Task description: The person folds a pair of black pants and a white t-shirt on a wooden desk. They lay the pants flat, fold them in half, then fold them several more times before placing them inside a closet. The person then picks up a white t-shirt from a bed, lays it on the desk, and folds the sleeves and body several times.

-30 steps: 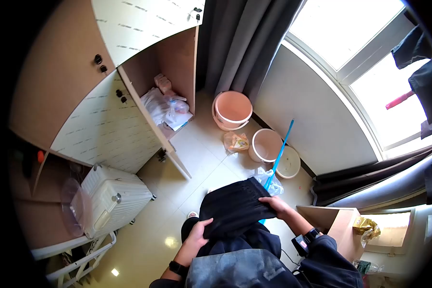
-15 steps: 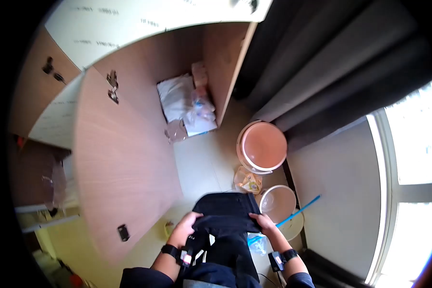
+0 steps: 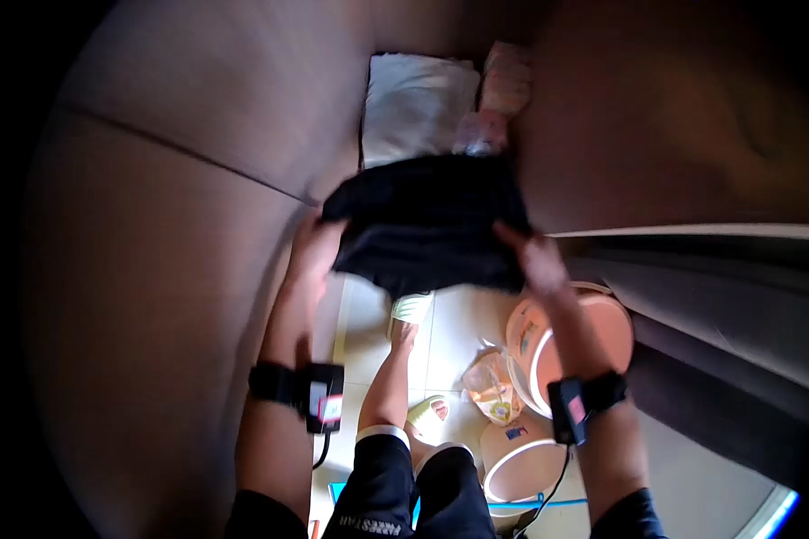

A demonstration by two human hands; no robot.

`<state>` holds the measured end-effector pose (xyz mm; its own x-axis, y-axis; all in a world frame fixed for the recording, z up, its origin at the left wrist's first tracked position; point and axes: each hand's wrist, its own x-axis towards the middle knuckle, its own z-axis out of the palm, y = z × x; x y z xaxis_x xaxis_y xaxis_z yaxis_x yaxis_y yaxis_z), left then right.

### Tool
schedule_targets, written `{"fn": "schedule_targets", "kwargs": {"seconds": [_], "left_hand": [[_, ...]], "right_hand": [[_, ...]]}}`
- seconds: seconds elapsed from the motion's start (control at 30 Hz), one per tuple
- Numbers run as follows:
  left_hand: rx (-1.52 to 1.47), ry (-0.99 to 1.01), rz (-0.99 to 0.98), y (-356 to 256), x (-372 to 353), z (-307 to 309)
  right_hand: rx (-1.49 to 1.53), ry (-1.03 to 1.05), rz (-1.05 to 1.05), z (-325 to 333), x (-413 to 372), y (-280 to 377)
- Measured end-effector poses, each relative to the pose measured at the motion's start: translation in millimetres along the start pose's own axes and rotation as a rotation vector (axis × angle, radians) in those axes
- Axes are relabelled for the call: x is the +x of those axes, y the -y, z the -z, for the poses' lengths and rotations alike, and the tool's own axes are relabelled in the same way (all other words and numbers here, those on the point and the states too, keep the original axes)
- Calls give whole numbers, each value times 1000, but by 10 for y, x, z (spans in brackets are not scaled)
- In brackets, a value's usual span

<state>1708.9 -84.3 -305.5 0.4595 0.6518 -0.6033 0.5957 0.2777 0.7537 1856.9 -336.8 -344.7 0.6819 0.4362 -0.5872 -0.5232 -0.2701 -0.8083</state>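
Note:
My left hand (image 3: 320, 244) grips the left side of a folded black garment (image 3: 427, 225), its fingers partly hidden under the cloth. At the opposite side, my right hand (image 3: 539, 259) is closed on the garment's edge, a little smeared by motion. The garment is held roughly flat inside the cabinet, in front of a white folded cloth (image 3: 418, 103) at the back. It covers the near part of that cloth. Beside the white cloth lies a clear plastic bag (image 3: 481, 133) with pinkish contents, and a pale pink block-like pack (image 3: 505, 79) stands behind it.
Cabinet walls rise on the left (image 3: 171, 296) and right (image 3: 656, 117). Below right stand a pink bucket (image 3: 593, 314), an orange plastic bag (image 3: 494, 386) and a second bucket (image 3: 521, 463). A grey curtain (image 3: 728, 314) hangs at the right. My slippered feet are on the tiled floor.
Both hands have carried the black garment forward from near my body into the cabinet. My view has leaned in, so the white cloth looks nearer and the cabinet walls fill the sides.

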Motion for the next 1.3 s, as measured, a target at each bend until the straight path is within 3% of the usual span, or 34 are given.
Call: {"fn": "schedule_targets", "kwargs": {"seconds": [0.03, 0.1, 0.17, 0.23, 0.3, 0.33, 0.4, 0.43, 0.5, 0.53, 0.57, 0.6, 0.67, 0.73, 0.8, 0.83, 0.87, 0.9, 0.93, 1.0, 1.13, 1.2, 1.23, 1.3], "left_hand": [[44, -17, -27, -68, 310, -111], [100, -72, -41, -156, 1079, -270], [83, -108, -242, -564, 1324, -455], [166, -188, -358, -816, 1756, -564], [60, -366, -544, -954, 2037, -709], [57, -334, -577, -1026, 2224, -772], [58, -305, -607, -1052, 2625, -825], [82, -312, -561, -983, 2838, -839], [131, -330, -478, -816, 3233, -931], [156, -335, -435, -703, 3358, -978], [186, -344, -394, -583, 3479, -1036], [-123, -264, -377, -271, 3612, -1123], [373, -288, -387, 210, 3822, -1173], [410, -299, -360, 473, 3754, -1239], [379, -274, -375, 525, 3675, -1271], [480, -334, -616, 610, 3706, -1313], [575, -399, -865, 658, 3778, -1343], [923, -434, -868, 581, 3725, -1462], [987, -385, -937, 503, 3681, -1586], [1050, -329, -1004, 498, 3732, -1663], [1296, -110, -998, 758, 4123, -1493], [1308, -54, -1057, 734, 4199, -1381], [1267, -107, -1148, 720, 4179, -1354], [1283, -204, -1077, 802, 3874, -1263]], "right_hand": [[-5, -35, 6, -2, 307, 90], [-41, -301, -45, -221, 774, 460], [-76, -296, 20, -303, 1294, 685], [28, -210, 214, -376, 1752, 836], [180, -17, 378, -234, 2427, 849], [191, -19, 363, -73, 2707, 900], [295, 192, 524, 76, 3154, 1015], [291, 188, 510, -51, 3173, 1018], [179, -108, 381, -394, 3135, 977], [209, -86, 340, -424, 3310, 764], [-65, -121, 204, -346, 3521, 531], [-341, -154, 59, -264, 3664, 282], [-415, -250, 58, -366, 3734, -179], [-486, -350, 63, -427, 3776, -372], [-653, -396, 206, -466, 3773, -444], [-657, -396, 199, -551, 3686, -416], [-935, -529, 526, -687, 3616, -379], [-1200, -657, 865, -812, 3602, -328], [-1197, -657, 864, -904, 3631, -293], [-1341, -400, 1054, -996, 3717, -314], [-1443, -296, 1053, -713, 4146, -763], [-1431, -394, 1354, -728, 4090, -799], [-1435, -401, 1351, -821, 3947, -722], [-1405, -440, 906, -1105, 3593, -627]]}}
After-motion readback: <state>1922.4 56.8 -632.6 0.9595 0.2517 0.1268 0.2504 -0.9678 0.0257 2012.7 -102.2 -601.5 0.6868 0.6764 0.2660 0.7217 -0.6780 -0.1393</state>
